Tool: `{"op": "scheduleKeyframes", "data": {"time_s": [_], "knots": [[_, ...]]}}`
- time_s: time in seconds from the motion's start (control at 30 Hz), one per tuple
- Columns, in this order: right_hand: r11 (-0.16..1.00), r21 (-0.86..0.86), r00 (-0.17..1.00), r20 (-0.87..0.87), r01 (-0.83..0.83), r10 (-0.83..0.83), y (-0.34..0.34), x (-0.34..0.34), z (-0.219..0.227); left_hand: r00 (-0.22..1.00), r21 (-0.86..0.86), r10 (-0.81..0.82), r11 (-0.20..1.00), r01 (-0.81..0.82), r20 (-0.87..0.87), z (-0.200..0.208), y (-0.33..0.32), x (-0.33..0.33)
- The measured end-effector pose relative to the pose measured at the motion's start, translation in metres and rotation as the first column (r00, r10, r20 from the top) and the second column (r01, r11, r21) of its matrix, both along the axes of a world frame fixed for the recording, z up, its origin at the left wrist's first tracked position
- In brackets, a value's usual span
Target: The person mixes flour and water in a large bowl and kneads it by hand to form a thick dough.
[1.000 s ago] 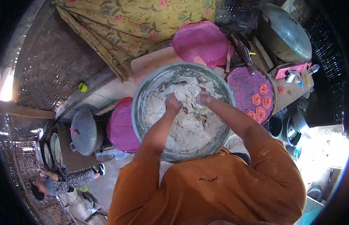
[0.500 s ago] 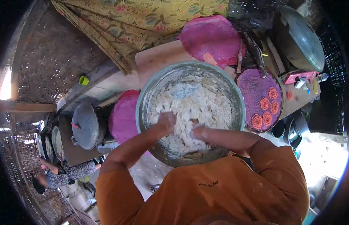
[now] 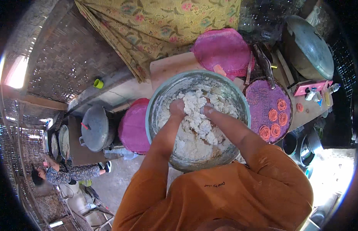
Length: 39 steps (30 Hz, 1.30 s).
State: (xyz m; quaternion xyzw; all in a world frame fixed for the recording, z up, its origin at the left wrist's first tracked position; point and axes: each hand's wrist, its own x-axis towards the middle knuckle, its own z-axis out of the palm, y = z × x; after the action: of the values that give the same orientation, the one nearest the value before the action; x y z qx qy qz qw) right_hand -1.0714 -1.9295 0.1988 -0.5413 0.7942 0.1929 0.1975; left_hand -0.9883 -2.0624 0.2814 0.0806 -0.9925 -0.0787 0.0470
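Observation:
A large round basin [image 3: 149,133] holds a pale, floury, crumbly dough [image 3: 200,125]. My left hand [image 3: 178,107] is sunk into the far part of the dough, left of the middle. Close to its right, my right hand [image 3: 208,109] is pushed in too. Both hands press round a lumpy clump that bulges up between them. The dough covers most of my fingers. Broken lumps and loose flour lie nearer to me, and smears coat the basin's inner wall.
Pink-purple round trays [image 3: 222,50] lie beyond and left of the basin. At right, a purple tray [image 3: 258,98] bears several orange coiled pieces [image 3: 282,104]. A lidded pot [image 3: 96,129] stands left; a big metal pan [image 3: 310,48] leans far right. Another person [image 3: 71,174] is far left.
Both hands have moved away from me, to the far part of the basin. The dough there is bunched into a clump, and the nearer dough lies uncovered.

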Motion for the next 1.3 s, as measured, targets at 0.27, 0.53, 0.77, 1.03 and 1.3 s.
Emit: {"op": "scheduleKeyframes", "data": {"time_s": [0.27, 0.53, 0.77, 1.03, 1.3], "knots": [[0.999, -0.042, 0.996, -0.085, 0.026, -0.029, -0.010, 0.002, 0.008, 0.993, -0.096, 0.106, 0.990, -0.101, 0.048, -0.022, -0.006, -0.001], [0.527, 0.753, 0.131, -0.521, -0.395, 0.843, -0.006, -0.002, -0.026, 0.992, -0.188, 0.089, 0.980, -0.071, 0.092, -0.006, 0.009, 0.007], [0.207, 0.942, -0.348, -0.293, -0.263, 0.890, -0.016, -0.007, -0.058, 0.998, -0.119, -0.057, 0.991, 0.056, -0.003, -0.026, -0.026, 0.004], [0.996, -0.065, 0.975, 0.216, 0.067, -0.051, -0.043, -0.060, -0.006, 0.948, -0.046, -0.033, 0.998, 0.050, 0.317, -0.011, -0.042, -0.014], [0.806, -0.230, 0.691, 0.668, 0.545, -0.276, -0.145, -0.067, 0.058, 0.963, -0.158, 0.173, 0.977, -0.141, 0.207, 0.004, -0.039, 0.010]]}}
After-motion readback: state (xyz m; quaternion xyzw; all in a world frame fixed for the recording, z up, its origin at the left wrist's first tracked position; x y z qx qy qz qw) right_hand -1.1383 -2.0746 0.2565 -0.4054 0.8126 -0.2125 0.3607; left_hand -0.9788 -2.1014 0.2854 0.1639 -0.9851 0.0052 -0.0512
